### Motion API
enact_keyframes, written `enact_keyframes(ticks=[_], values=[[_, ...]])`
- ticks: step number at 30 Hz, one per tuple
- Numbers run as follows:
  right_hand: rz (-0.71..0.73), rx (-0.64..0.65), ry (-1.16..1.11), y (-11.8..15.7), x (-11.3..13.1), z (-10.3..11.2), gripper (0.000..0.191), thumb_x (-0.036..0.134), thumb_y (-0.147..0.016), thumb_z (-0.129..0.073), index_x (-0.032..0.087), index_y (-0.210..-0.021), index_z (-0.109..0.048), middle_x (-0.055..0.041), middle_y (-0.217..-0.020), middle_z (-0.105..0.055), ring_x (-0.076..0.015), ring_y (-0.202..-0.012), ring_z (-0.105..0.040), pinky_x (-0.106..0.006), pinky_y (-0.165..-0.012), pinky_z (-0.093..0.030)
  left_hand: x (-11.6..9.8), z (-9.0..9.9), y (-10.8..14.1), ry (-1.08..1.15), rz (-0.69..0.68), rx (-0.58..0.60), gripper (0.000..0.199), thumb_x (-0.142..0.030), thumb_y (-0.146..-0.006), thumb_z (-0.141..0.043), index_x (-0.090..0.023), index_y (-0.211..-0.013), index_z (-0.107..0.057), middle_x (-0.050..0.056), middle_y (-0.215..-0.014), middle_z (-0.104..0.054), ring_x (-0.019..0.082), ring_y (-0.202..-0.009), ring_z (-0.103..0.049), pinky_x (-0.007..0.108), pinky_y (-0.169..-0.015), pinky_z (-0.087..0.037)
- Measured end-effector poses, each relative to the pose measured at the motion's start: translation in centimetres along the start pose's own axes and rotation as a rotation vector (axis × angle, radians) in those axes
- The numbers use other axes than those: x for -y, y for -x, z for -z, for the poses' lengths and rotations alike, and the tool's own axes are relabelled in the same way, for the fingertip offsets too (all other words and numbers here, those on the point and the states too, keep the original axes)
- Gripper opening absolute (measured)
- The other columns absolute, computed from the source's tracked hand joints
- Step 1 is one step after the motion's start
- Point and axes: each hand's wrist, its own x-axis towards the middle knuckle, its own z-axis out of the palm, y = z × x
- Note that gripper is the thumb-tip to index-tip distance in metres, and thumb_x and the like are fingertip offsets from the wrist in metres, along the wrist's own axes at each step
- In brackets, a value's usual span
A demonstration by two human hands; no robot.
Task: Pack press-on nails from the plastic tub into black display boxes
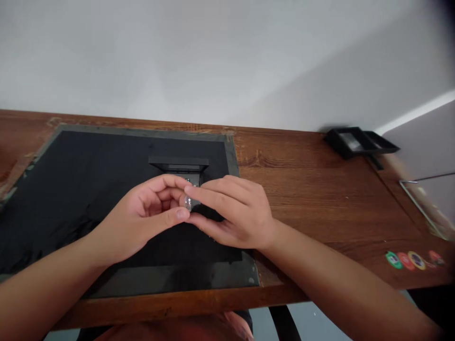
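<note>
One small, clear, rounded, shiny piece (188,203)

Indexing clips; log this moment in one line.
left hand: holding clear object | right hand: fingertips at same object | black case: open, on mat

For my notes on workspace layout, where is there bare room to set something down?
The black mat looks bare left of the black box, beyond the left hand. So does most of the wooden table between the mat, the black tray-like object and the coloured discs. Crowded: before the box, where the left hand and right hand meet at a clear object.
</note>
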Motion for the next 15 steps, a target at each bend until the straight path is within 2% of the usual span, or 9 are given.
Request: enact_keyframes(ticks=[4, 9, 15], values=[[-0.034, 0.065, -0.017, 0.06, 0.28, -0.05, 0.026, 0.028, -0.093, -0.072, 0.019, -0.118, -0.07, -0.0015, -0.095, -0.079, -0.0117, -0.072, -0.068, -0.026, -0.062, -0.053, 0.09, -0.4, 0.45, 0.013, 0.05, -0.012, 0.02, -0.024, -0.087, -0.08, -0.024, -0.106, -0.072, -0.001, -0.09, -0.069, 0.006, -0.079, -0.064, 0.014, -0.075, -0.055], [-0.095, 0.048, -0.061, 0.06, 0.32, -0.11, 0.023, 0.024, -0.09, -0.074, 0.02, -0.112, -0.071, -0.0006, -0.091, -0.079, -0.0114, -0.071, -0.069, -0.025, -0.061, -0.054, 0.11, -0.67, 0.59, -0.004, 0.09, -0.035, 0.018, -0.023, -0.087, -0.08, -0.026, -0.103, -0.074, -0.003, -0.086, -0.069, 0.005, -0.078, -0.063, 0.01, -0.074, -0.054], [-0.127, 0.031, -0.123, -0.09, 0.5, -0.09, 0.02, 0.023, -0.091, -0.073, 0.019, -0.11, -0.072, -0.0004, -0.087, -0.078, -0.0107, -0.071, -0.07, -0.024, -0.064, -0.056, -0.25, -0.73, 0.74, -0.078, 0.082, -0.056, 0.017, -0.024, -0.088, -0.079, -0.025, -0.104, -0.075, -0.002, -0.087, -0.069, 0.007, -0.077, -0.064, 0.013, -0.073, -0.056]])
